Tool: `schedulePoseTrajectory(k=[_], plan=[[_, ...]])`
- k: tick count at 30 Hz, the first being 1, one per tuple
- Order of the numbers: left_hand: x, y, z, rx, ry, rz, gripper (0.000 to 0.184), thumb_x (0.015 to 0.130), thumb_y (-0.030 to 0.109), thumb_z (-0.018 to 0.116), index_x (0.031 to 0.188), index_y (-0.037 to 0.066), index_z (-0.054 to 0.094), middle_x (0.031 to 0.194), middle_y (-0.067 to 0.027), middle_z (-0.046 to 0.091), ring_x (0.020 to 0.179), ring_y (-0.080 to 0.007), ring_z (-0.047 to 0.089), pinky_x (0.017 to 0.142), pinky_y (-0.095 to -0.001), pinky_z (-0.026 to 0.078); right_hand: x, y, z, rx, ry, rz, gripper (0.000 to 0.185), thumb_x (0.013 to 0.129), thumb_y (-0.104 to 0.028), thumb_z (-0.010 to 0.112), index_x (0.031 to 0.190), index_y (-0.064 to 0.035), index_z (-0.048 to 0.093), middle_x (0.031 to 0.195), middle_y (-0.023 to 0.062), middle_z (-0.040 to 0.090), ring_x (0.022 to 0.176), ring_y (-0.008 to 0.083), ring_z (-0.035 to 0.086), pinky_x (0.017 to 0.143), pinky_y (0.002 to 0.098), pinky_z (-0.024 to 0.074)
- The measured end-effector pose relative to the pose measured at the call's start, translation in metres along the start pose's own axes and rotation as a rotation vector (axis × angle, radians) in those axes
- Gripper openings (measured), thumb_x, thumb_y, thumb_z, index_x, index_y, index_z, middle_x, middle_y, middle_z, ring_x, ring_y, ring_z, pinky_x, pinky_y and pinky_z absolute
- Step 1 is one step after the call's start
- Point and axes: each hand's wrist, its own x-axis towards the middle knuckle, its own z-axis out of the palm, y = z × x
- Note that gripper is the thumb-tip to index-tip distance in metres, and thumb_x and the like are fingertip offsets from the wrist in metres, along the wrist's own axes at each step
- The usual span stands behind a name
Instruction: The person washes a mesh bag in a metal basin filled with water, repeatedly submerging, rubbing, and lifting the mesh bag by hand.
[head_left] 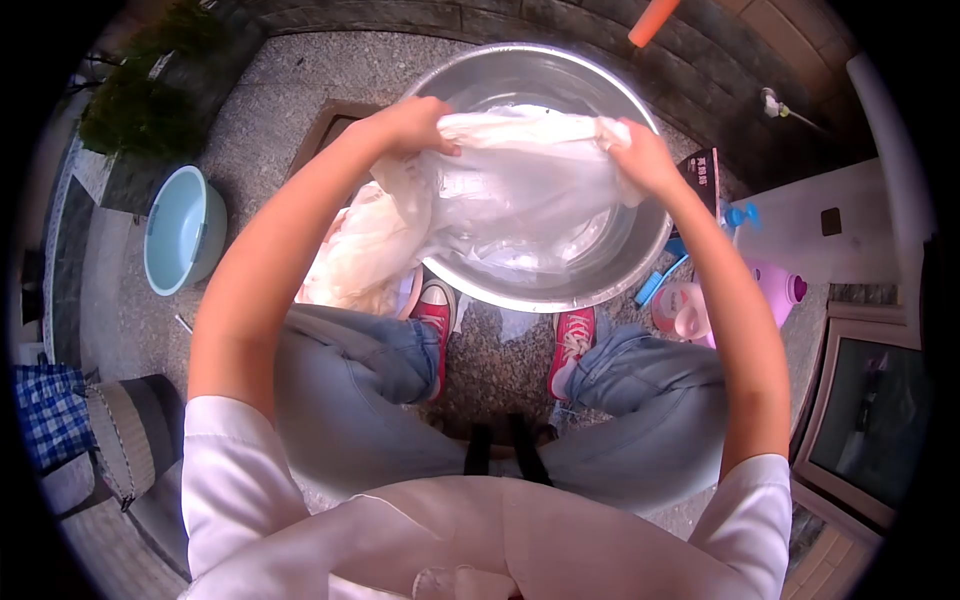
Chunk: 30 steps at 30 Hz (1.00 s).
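Note:
A thin, pale, see-through wet cloth [530, 175] is stretched between my two hands over a large round metal basin [655, 235]. My left hand [412, 128] is closed on its left end, near the basin's left rim. At the right, my right hand [643, 160] grips the other end, its fingers wrapped in the fabric. The cloth's lower part hangs down into the basin, over what looks like water. To the left of the basin, a heap of cream-coloured cloth [365, 250] lies in a pinkish tub [411, 292], mostly hidden under the fabric.
A light-blue plastic basin [172, 235] stands at the left. Right of the metal basin are a blue brush [655, 285], a pink bottle [775, 290] and a clear pinkish container [682, 312]. A checked blue bag [50, 415] sits far left; a wall tap [772, 104] is at upper right.

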Motion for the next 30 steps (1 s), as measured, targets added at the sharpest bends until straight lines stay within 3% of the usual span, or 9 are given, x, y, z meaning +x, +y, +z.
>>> schedulePoseTrajectory(k=[2,5,7,10,13,15,19,23,30], plan=[[0.018,-0.014,0.014,-0.11,-0.171,-0.066,0.073,0.062,0.04,0.076,0.117,-0.003,0.052,0.111,-0.0211,0.057,0.104,-0.0312,0.056,0.088,-0.0367,0.045,0.004,0.017,0.019,-0.061,-0.062,0.028,0.04,0.074,-0.025,0.06,0.109,-0.0069,0.057,0.093,0.0231,0.062,0.09,0.0377,0.059,0.079,0.0429,0.0465],[0.04,-0.022,0.037,-0.151,-0.197,-0.136,0.075,0.063,0.042,0.075,0.119,-0.002,0.051,0.114,-0.0203,0.057,0.105,-0.0303,0.055,0.089,-0.0363,0.044,0.009,0.031,0.049,-0.151,-0.143,0.087,0.037,0.073,-0.022,0.06,0.109,-0.0125,0.056,0.092,0.0208,0.063,0.089,0.0375,0.059,0.077,0.045,0.047],[0.063,-0.036,0.064,-0.145,-0.165,-0.123,0.068,0.067,0.044,0.072,0.116,0.001,0.054,0.112,-0.0198,0.057,0.104,-0.0316,0.056,0.087,-0.0377,0.045,0.014,0.044,0.075,-0.19,-0.163,0.146,0.034,0.073,-0.021,0.06,0.106,-0.0111,0.055,0.089,0.0195,0.063,0.088,0.037,0.06,0.076,0.0449,0.0473],[0.085,-0.04,0.104,0.184,-0.115,-0.175,0.051,0.073,0.041,0.067,0.108,0.006,0.055,0.101,-0.0157,0.061,0.098,-0.0299,0.058,0.08,-0.0403,0.048,0.018,0.069,0.123,-0.198,-0.206,0.18,0.033,0.073,-0.018,0.06,0.104,-0.0101,0.052,0.091,0.0186,0.062,0.086,0.0365,0.06,0.075,0.045,0.0477],[0.099,-0.052,0.16,0.318,0.007,-0.144,0.025,0.08,0.017,0.056,0.102,0.006,0.054,0.093,-0.0129,0.063,0.087,-0.0274,0.063,0.073,-0.0373,0.051,0.014,0.092,0.182,-0.166,-0.193,0.187,0.031,0.074,-0.015,0.059,0.102,-0.0095,0.049,0.093,0.0168,0.06,0.086,0.0355,0.059,0.073,0.0444,0.0478],[0.105,-0.062,0.188,0.297,-0.015,-0.207,0.023,0.079,0.012,0.054,0.101,0.005,0.054,0.093,-0.0134,0.064,0.086,-0.0271,0.063,0.072,-0.0364,0.051,0.008,0.099,0.209,-0.135,-0.089,0.154,0.028,0.075,-0.014,0.06,0.1,-0.0084,0.049,0.092,0.016,0.058,0.086,0.0348,0.059,0.071,0.044,0.0479],[0.1,-0.07,0.217,0.286,-0.123,-0.285,0.024,0.079,0.009,0.053,0.102,0.004,0.054,0.096,-0.0137,0.064,0.089,-0.0258,0.063,0.073,-0.036,0.051,-0.009,0.107,0.235,-0.319,-0.239,0.12,0.024,0.076,-0.011,0.056,0.098,-0.0083,0.048,0.094,0.0167,0.057,0.085,0.035,0.06,0.069,0.0461,0.0484],[0.096,-0.07,0.202,0.119,-0.11,-0.365,0.027,0.076,0.014,0.055,0.102,0.006,0.055,0.096,-0.0177,0.063,0.091,-0.0312,0.062,0.077,-0.0412,0.05,-0.003,0.086,0.213,-0.306,-0.409,0.245,0.023,0.076,-0.008,0.053,0.098,-0.0096,0.048,0.088,0.0179,0.062,0.083,0.0363,0.061,0.07,0.0457,0.0491],[0.074,-0.046,0.093,-0.054,0.115,-0.296,0.032,0.078,0.023,0.055,0.106,0.006,0.054,0.104,-0.0184,0.06,0.098,-0.034,0.057,0.084,-0.0423,0.046,0.037,0.069,0.127,-0.035,0.004,0.159,0.027,0.076,-0.018,0.058,0.101,-0.0077,0.056,0.087,0.0204,0.063,0.084,0.0378,0.06,0.071,0.0441,0.0474]])
